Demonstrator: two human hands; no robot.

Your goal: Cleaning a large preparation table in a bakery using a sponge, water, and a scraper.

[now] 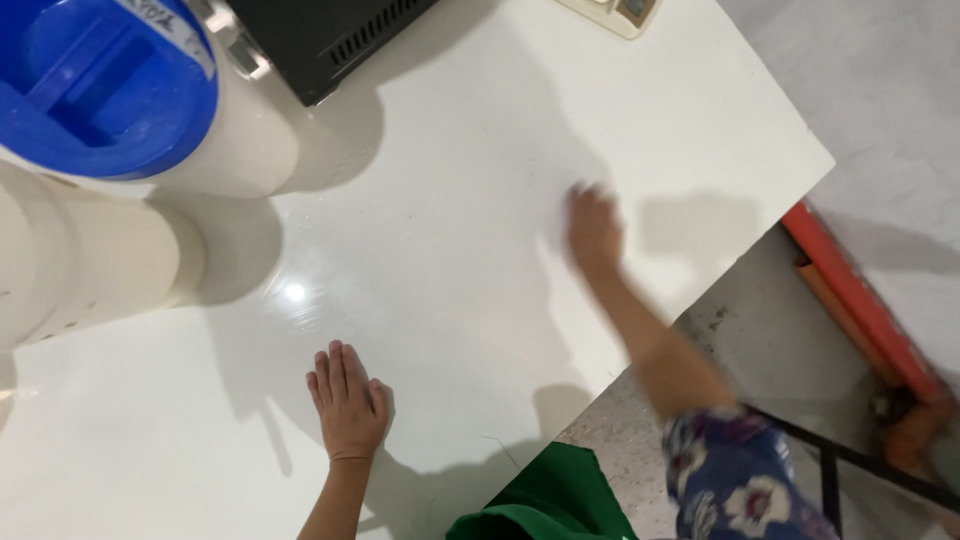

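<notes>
A white tabletop [450, 150] fills most of the view, its right edge running diagonally from upper right down to the bottom middle, with grey floor [880, 120] beyond it. At upper left stand a white tub with a blue lid [100, 85], a pale cylinder [90, 260] and a black box [320, 35]. The left hand [348, 405] lies flat on the tabletop, palm down, fingers together, pointing away toward the tub, holding nothing. The right hand [594, 230] is blurred above open tabletop near the right edge; I cannot tell its fingers.
</notes>
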